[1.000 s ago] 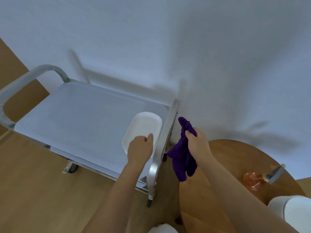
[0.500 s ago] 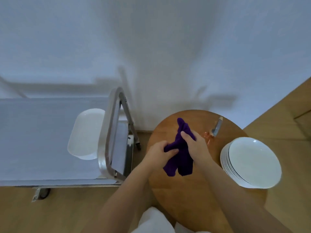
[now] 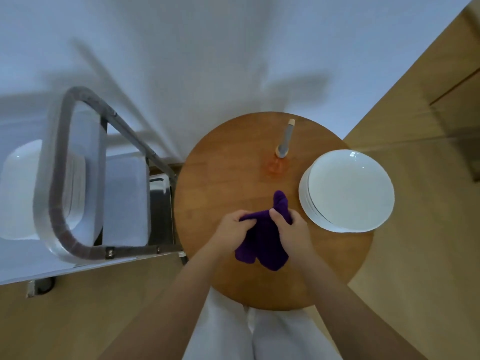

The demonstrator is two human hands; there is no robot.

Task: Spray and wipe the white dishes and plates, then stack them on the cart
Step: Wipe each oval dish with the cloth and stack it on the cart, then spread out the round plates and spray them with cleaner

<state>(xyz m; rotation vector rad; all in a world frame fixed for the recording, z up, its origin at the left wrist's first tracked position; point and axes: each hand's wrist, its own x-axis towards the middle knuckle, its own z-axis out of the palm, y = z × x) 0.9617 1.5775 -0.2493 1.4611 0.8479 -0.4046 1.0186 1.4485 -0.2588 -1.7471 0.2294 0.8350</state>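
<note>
Both hands grasp the purple cloth (image 3: 262, 240) above the round wooden table (image 3: 207, 203) — the left hand (image 3: 231, 229) pinches its upper left edge, the right hand (image 3: 292, 229) has thumb and fingers curled round the bunched top, and the rest hangs down between the 2 wrists. Just right of the right hand sits the stack of white plates (image 3: 348, 189), at the table's edge. Ahead of the hands, farther across the table, stands the orange spray bottle (image 3: 281, 157). Well to the left of the left hand, 1 white rectangular dish (image 3: 18, 188) lies on the metal cart (image 3: 124, 193), partly behind the cart's handle (image 3: 62, 162).
</note>
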